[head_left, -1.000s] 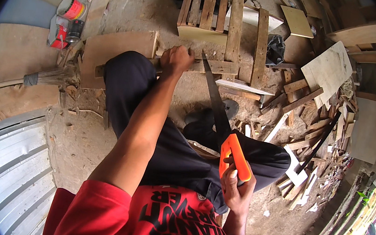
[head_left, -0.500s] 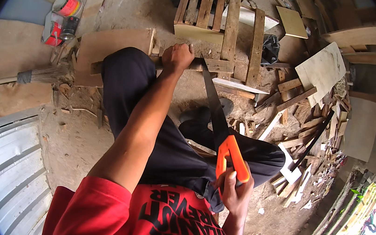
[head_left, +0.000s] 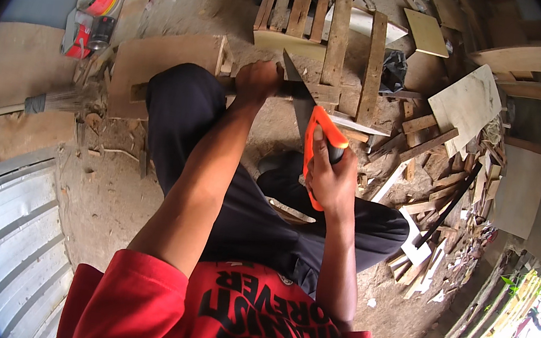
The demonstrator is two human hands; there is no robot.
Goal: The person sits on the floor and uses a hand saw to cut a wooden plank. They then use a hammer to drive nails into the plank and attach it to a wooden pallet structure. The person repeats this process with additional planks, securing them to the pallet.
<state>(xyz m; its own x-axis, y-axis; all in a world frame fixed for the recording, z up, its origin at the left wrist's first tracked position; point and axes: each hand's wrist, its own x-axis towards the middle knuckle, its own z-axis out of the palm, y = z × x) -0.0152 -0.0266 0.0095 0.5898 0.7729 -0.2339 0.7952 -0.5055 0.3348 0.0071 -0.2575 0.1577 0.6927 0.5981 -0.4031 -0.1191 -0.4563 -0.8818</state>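
Observation:
My left hand [head_left: 259,81] grips a long wooden strip [head_left: 313,94] that lies across my raised left knee and a wooden pallet [head_left: 303,11]. My right hand [head_left: 330,176] is closed around the orange handle of a hand saw [head_left: 318,134]. The saw's dark blade [head_left: 297,88] points forward and crosses the strip just to the right of my left hand. My legs in dark trousers fill the middle of the view, under a red shirt.
Offcuts and wooden scraps [head_left: 430,188] litter the dirt floor on the right, with plywood boards [head_left: 468,102] beyond. A flat board [head_left: 162,61] lies left of my knee. Cans [head_left: 95,2] stand at the upper left. Corrugated metal sheet [head_left: 7,224] lies at the lower left.
My right hand has pushed the saw forward and up, from near my lap to close beside the wooden strip. My left hand has stayed on the strip.

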